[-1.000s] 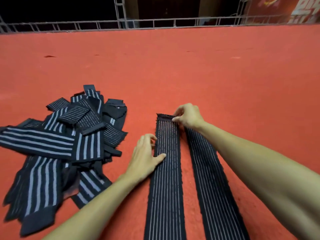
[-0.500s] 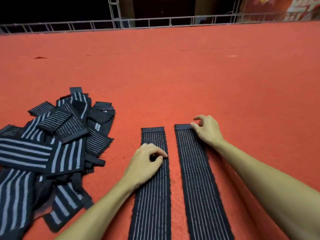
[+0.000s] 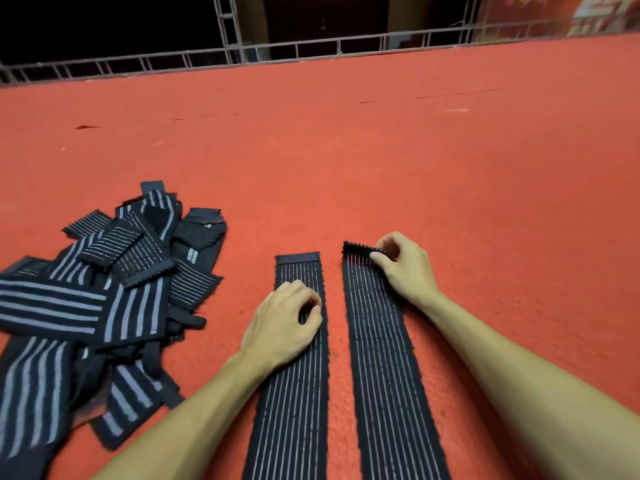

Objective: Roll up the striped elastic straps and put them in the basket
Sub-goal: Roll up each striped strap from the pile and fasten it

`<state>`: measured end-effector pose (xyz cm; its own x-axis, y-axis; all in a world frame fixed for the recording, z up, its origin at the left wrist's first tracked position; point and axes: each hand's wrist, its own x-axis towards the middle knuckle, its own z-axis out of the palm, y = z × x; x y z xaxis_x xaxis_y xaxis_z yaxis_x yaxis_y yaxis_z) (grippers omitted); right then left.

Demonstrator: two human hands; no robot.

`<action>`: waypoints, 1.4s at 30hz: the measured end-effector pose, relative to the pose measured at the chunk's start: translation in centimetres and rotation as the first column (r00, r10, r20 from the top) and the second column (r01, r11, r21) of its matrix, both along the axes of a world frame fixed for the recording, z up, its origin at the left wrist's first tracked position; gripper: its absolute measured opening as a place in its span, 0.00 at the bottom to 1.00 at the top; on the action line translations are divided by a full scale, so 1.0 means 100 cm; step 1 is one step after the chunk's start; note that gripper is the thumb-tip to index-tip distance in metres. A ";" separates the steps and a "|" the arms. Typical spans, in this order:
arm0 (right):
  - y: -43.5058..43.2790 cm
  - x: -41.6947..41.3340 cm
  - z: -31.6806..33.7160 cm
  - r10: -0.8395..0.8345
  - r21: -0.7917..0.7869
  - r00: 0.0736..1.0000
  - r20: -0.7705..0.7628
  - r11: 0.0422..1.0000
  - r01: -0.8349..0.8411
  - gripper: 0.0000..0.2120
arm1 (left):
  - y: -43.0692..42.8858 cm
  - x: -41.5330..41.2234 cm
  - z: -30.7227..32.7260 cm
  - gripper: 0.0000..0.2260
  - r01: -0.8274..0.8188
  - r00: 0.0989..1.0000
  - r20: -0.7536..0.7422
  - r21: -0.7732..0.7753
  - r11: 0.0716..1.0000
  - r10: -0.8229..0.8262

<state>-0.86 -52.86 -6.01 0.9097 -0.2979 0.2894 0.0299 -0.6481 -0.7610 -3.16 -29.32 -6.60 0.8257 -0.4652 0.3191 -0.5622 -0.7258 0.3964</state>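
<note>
Two long black elastic bands with thin pale lengthwise stripes lie flat and parallel in the lower centre of the frame, close but not touching. Both run from the bottom edge up toward mid-frame.

The right strap (image 3: 381, 358) has its far end lifted off the floor and turned back on itself, making a short dark fold with a ragged, toothed edge. The right hand (image 3: 401, 268) pinches that fold between thumb and curled fingers.

The left strap (image 3: 294, 410) lies flat along its whole visible length. Its far end is a plain dark band with no stripes. The left hand (image 3: 282, 323) rests on it a little below that end, fingers curled and tips down on the fabric. Whether it grips the cloth or only presses it cannot be told.

To the left of frame, a loose heap of black straps (image 3: 104, 289) with wider grey stripes lies crossed and overlapping, apart from the two laid-out straps.

Everything lies on a red carpeted floor (image 3: 346, 150). A grey metal truss railing (image 3: 311, 46) runs along its far edge at the top of the frame, with darkness behind.
</note>
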 end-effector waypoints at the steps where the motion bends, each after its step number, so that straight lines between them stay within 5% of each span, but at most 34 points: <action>1: 0.003 -0.009 0.005 0.021 0.040 1.000 0.020 0.999 -0.022 0.06 | -0.001 -0.002 0.002 0.04 -0.005 1.000 -0.018 0.005 1.000 0.006; 7: 0.037 -0.053 0.070 0.234 0.294 0.969 0.085 0.923 -0.248 0.07 | 0.006 -0.008 0.047 0.20 0.101 0.985 -0.167 0.428 0.898 -0.031; 10: 0.060 -0.072 0.099 0.276 0.447 0.954 0.113 0.844 -0.297 0.04 | 0.009 -0.024 0.060 0.29 0.072 0.907 -0.420 0.080 0.994 -0.032; 13: 0.080 -0.086 0.120 0.326 0.615 0.934 0.144 0.711 -0.342 0.04 | 0.010 -0.044 0.070 0.27 -0.029 0.807 -0.562 -0.343 0.939 -0.180; 19: 0.101 -0.112 0.159 0.335 0.765 0.909 0.248 0.508 -0.396 0.03 | 0.020 -0.088 0.089 0.12 -0.028 0.734 -0.565 -0.580 0.814 -0.378; 24: 0.110 -0.129 0.182 0.238 0.755 0.940 0.244 0.561 -0.338 0.02 | 0.038 -0.130 0.117 0.04 -0.023 0.612 -0.569 -0.708 0.706 -0.550; 34: 0.109 -0.119 0.170 0.119 0.606 0.988 0.096 0.781 -0.153 0.03 | 0.074 -0.136 0.135 0.15 -0.144 0.418 -0.544 -0.830 0.538 -0.727; 42: 0.103 -0.086 0.107 0.244 0.521 0.964 -0.105 0.839 -0.156 0.04 | 0.074 -0.088 0.071 0.11 -0.130 0.598 -0.759 -0.408 0.904 -0.257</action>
<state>-9.42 -42.53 4.66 0.9857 -0.1686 -0.0055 -0.0340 -0.1666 -0.9854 -11.93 -21.95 0.55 0.8066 -0.5232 -0.2752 0.0718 -0.3754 0.9241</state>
